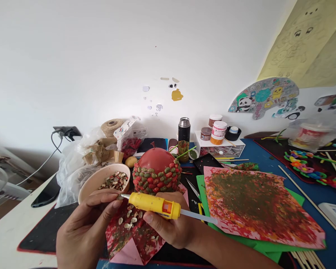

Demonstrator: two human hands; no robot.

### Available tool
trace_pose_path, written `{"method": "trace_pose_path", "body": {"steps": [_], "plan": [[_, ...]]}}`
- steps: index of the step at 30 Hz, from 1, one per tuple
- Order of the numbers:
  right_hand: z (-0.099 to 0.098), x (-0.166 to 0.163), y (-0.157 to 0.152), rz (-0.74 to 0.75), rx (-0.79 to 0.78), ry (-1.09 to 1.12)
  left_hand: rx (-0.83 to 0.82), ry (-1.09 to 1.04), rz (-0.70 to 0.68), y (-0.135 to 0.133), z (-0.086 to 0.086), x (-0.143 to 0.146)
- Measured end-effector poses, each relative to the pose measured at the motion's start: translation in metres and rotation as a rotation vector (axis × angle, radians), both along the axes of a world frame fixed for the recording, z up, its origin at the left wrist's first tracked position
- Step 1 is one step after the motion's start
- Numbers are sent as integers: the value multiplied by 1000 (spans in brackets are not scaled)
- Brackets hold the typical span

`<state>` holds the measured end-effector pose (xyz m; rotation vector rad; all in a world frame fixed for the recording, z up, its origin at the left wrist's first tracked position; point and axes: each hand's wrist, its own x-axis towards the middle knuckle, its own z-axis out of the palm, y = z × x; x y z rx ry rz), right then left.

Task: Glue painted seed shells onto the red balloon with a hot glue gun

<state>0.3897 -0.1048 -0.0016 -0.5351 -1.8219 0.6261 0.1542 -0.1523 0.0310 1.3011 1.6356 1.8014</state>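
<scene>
My right hand (173, 224) is wrapped round a yellow hot glue gun (148, 203), a clear glue stick poking out of its back end. The metal nozzle points left and meets the fingertips of my left hand (86, 224), which pinch a small pistachio shell, mostly hidden by the fingers. Just beyond the gun stands a red balloon (154, 158), its lower part covered with rows of red and green shells (148, 179). A pale pink bowl (85, 186) of painted shells is to its left. Loose shells (128, 220) lie on paint-smeared pink paper (128, 256) below my hands.
Another painted pink sheet (249, 201) lies over green sheets at the right. Scissors (193, 188) are beside the balloon. Behind stand a black flask (184, 134) and paint jars (218, 130). Plastic bags (72, 168), twine (112, 128) and a phone (46, 192) are at the left.
</scene>
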Motion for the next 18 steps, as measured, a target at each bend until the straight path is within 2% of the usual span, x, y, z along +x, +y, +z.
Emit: {"method": "trace_pose_path", "body": {"steps": [12, 18], "plan": [[0, -1, 0, -11, 12, -17, 30, 82, 30, -3, -9, -5], [3, -1, -1, -7, 21, 0, 78, 129, 28, -1, -4, -3]]}}
